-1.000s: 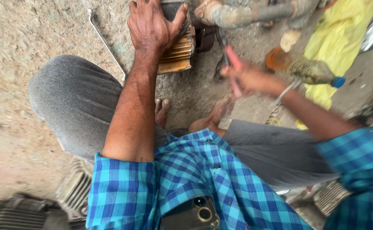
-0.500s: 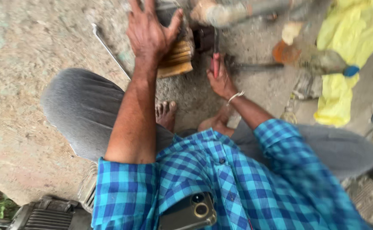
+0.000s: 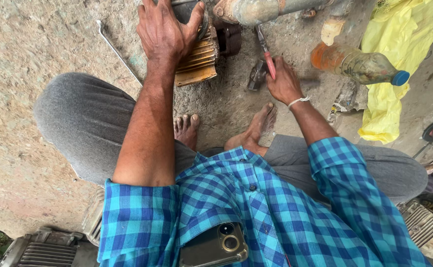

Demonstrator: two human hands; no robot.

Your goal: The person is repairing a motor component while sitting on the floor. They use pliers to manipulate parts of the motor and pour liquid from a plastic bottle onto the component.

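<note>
There are 2 hands: the left hand (image 3: 165, 30) lies on 1 ribbed metal part (image 3: 196, 58), and the right hand (image 3: 283, 84) holds 1 red-handled tool (image 3: 267, 53). There are 2 bare feet, the left foot (image 3: 186, 129) and the right foot (image 3: 256, 126). On the ground lie 1 long wrench (image 3: 118, 52), 1 dirty plastic bottle (image 3: 357, 64) with 1 blue cap (image 3: 401, 78), and 1 yellow cloth (image 3: 392, 74). 1 thick pipe (image 3: 261, 10) runs along the top. 1 phone (image 3: 214, 246) sits in the shirt pocket.
</note>
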